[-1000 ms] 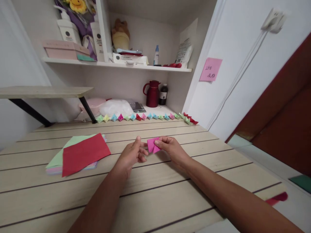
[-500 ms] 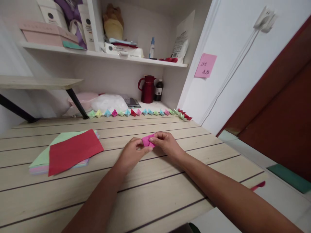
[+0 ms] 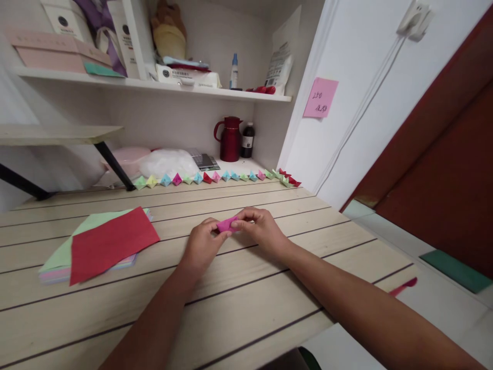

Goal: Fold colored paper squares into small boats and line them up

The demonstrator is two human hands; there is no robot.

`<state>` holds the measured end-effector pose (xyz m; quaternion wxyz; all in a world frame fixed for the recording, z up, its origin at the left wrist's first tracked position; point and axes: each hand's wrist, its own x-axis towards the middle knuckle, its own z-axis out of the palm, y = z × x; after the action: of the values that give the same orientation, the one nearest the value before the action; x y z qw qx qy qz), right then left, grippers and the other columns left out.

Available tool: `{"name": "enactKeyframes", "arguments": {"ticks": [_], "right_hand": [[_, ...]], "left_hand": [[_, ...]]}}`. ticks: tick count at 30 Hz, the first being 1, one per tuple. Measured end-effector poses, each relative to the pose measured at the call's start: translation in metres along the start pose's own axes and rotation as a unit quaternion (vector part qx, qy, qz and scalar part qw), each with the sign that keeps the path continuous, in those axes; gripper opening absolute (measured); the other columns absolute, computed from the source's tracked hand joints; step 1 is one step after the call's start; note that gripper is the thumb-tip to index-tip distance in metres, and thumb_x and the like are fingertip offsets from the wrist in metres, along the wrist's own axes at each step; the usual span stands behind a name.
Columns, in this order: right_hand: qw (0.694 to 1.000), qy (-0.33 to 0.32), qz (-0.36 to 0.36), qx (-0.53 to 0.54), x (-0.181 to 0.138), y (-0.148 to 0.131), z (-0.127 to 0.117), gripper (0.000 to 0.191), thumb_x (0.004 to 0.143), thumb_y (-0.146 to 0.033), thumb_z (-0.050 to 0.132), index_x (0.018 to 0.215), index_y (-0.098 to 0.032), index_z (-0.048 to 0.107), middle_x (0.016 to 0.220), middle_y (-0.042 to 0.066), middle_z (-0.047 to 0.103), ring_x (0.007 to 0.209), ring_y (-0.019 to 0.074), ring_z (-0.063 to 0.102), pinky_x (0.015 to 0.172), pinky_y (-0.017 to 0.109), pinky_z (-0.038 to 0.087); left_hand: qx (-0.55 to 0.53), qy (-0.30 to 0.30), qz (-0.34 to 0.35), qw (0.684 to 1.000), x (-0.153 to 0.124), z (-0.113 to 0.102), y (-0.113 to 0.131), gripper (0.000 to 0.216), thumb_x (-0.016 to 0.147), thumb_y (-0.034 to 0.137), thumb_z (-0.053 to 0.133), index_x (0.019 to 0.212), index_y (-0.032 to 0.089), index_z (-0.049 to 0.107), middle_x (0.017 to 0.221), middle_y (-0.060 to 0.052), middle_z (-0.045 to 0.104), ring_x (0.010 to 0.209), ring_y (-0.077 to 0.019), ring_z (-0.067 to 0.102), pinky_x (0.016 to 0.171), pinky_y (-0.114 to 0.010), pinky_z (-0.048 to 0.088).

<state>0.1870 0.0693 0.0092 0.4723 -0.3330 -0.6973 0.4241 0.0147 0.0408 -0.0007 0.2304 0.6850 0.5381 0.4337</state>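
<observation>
A small folded piece of magenta paper (image 3: 226,224) is pinched between both hands above the middle of the wooden table. My left hand (image 3: 202,241) grips its left end with thumb and fingers. On its right end, the thumb and fingers of my right hand (image 3: 260,228) are closed. The fingers cover parts of the folds. To the left lies a red sheet (image 3: 115,244) on top of a stack of coloured paper (image 3: 57,267). A row of small folded paper boats (image 3: 177,179) in several colours stands along the table's back edge.
Behind the boats stand a dark red jug (image 3: 230,141), a dark bottle (image 3: 247,141) and a white plastic bag (image 3: 169,163). A small raised shelf (image 3: 57,134) on black legs is at the left. A red object (image 3: 404,287) sticks out near the table's right edge.
The magenta paper now looks narrower and flatter, tilted between the fingers. Both hands still hold it. The whole view has shifted slightly.
</observation>
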Motion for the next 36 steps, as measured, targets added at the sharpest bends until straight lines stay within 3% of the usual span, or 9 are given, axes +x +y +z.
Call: {"name": "enactKeyframes", "arguments": {"ticks": [3,6,9,12,16,22,28,33,36], "right_hand": [[0.98,-0.022,-0.145,-0.134,-0.006,-0.002,0.003,0.018,0.086,-0.034,0.065,0.081,-0.019,0.074,0.078,0.005,0.068,0.078,0.017,0.06,0.074,0.031,0.044],[0.936,-0.058,-0.235,-0.258,-0.013,0.002,0.008,0.016,0.089,-0.032,0.063,0.083,-0.021,0.074,0.08,0.005,0.07,0.08,0.0172,0.06,0.079,0.033,0.041],[0.898,-0.127,-0.266,-0.327,-0.02,0.007,0.012,0.012,0.087,-0.029,0.065,0.081,-0.022,0.073,0.083,0.004,0.071,0.08,0.0175,0.06,0.076,0.033,0.039],[0.89,-0.155,-0.257,-0.344,-0.034,0.005,0.01,0.011,0.088,-0.026,0.064,0.084,-0.021,0.073,0.086,0.004,0.071,0.081,0.0169,0.06,0.077,0.032,0.039],[0.89,-0.148,-0.253,-0.35,-0.064,-0.007,0.003,0.013,0.09,-0.026,0.061,0.088,-0.022,0.072,0.087,0.004,0.07,0.082,0.0168,0.059,0.075,0.032,0.04],[0.886,-0.156,-0.233,-0.368,-0.088,-0.016,0.0,0.015,0.092,-0.029,0.058,0.093,-0.023,0.072,0.093,0.005,0.069,0.086,0.0175,0.059,0.079,0.033,0.041],[0.915,-0.164,-0.173,-0.325,-0.084,-0.017,0.0,0.011,0.089,-0.026,0.062,0.096,-0.022,0.071,0.095,0.005,0.069,0.091,0.0181,0.06,0.086,0.034,0.043],[0.952,-0.156,-0.081,-0.251,-0.079,-0.019,-0.003,0.027,0.076,-0.014,0.075,0.1,-0.02,0.066,0.098,0.005,0.068,0.095,0.0196,0.061,0.086,0.033,0.047],[0.962,-0.159,-0.061,-0.212,-0.078,-0.017,-0.007,0.026,0.073,-0.016,0.077,0.098,-0.02,0.068,0.107,0.008,0.064,0.098,0.0197,0.061,0.085,0.032,0.049]], "left_hand": [[0.1,0.02,0.053,0.993,-0.004,-0.011,-0.008,0.013,0.076,0.014,0.059,0.077,0.022,0.069,0.085,-0.001,0.069,0.085,-0.0167,0.063,0.081,-0.029,0.047],[0.179,0.039,-0.004,0.983,-0.01,-0.026,-0.019,0.019,0.077,0.014,0.06,0.092,0.022,0.068,0.096,-0.002,0.068,0.085,-0.0163,0.065,0.082,-0.031,0.049],[0.215,0.053,-0.033,0.975,-0.018,-0.039,-0.023,0.028,0.076,0.009,0.057,0.1,0.019,0.067,0.101,-0.007,0.067,0.094,-0.0219,0.064,0.084,-0.038,0.049],[0.232,0.063,-0.028,0.97,-0.034,-0.044,-0.013,0.037,0.079,0.003,0.046,0.106,0.018,0.065,0.109,-0.01,0.064,0.105,-0.0241,0.061,0.09,-0.042,0.046],[0.226,0.083,0.07,0.968,-0.071,-0.04,0.009,0.033,0.087,0.012,0.042,0.107,0.023,0.065,0.108,-0.007,0.065,0.104,-0.0219,0.061,0.09,-0.042,0.046],[0.248,0.013,0.084,0.965,-0.114,-0.029,0.013,0.031,0.086,0.02,0.051,0.113,0.027,0.065,0.107,-0.005,0.07,0.1,-0.0238,0.063,0.088,-0.044,0.048],[0.304,-0.064,0.099,0.945,-0.109,-0.023,0.024,0.031,0.082,0.019,0.061,0.108,0.033,0.07,0.113,-0.003,0.07,0.104,-0.0254,0.063,0.094,-0.048,0.044],[0.278,-0.065,0.025,0.958,-0.1,-0.014,0.034,0.02,0.081,0.017,0.064,0.092,0.031,0.074,0.11,-0.002,0.071,0.105,-0.0257,0.061,0.093,-0.048,0.043],[0.252,-0.054,-0.014,0.966,-0.095,-0.01,0.034,0.015,0.078,0.016,0.067,0.082,0.028,0.073,0.11,-0.001,0.071,0.106,-0.0256,0.061,0.092,-0.046,0.043]]}}
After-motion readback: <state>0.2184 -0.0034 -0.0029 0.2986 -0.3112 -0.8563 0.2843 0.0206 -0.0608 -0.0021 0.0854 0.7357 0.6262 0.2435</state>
